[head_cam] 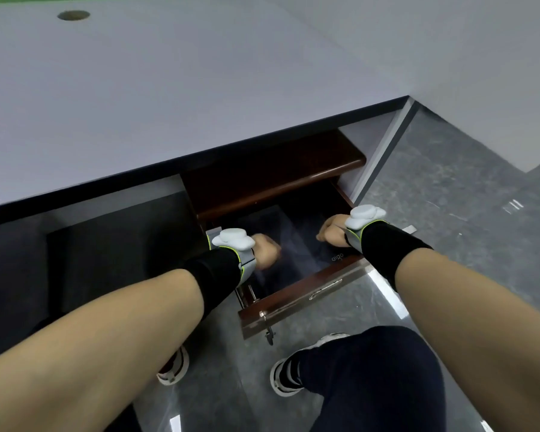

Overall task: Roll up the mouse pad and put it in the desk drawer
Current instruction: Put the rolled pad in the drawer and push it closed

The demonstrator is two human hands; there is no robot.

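While the dark wooden drawer (pixel 296 294) stands pulled out beneath the grey worktop (pixel 169 98), both hands reach down into it. A black mouse pad (pixel 306 244) with a small white logo lies inside the drawer, between the hands. Left hand (pixel 265 251) and right hand (pixel 332 229) are curled at the pad's opposite edges; whether either grip actually clasps it cannot be told
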